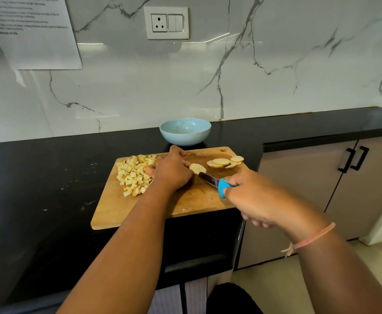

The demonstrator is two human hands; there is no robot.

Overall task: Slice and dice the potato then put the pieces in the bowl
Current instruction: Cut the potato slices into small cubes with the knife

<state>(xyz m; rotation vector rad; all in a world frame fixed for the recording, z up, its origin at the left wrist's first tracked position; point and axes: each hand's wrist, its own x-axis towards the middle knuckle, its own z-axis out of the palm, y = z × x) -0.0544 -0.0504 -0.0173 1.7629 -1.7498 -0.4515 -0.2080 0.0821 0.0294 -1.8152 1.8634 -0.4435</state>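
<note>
Diced cubes (134, 173) lie at the board's (140, 211) 9 o'clock, clear of the cutting. Your left hand (173, 171) curls over the potato piece (198, 168) to steady it. The knife (209, 179) — gripped by your right hand (258, 200) — meets it from 4 o'clock. Slices (221, 162) crowd the 2 o'clock edge; the bowl (185, 131) stands past 12 o'clock.

Soft, even indoor light, glare streaks on the marble wall (208, 64), wide-angle bending at edges.

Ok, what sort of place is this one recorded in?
Likely a home kitchen: black countertop, marble-look backsplash with a socket, and a wooden cutting board holding diced potato.
</note>
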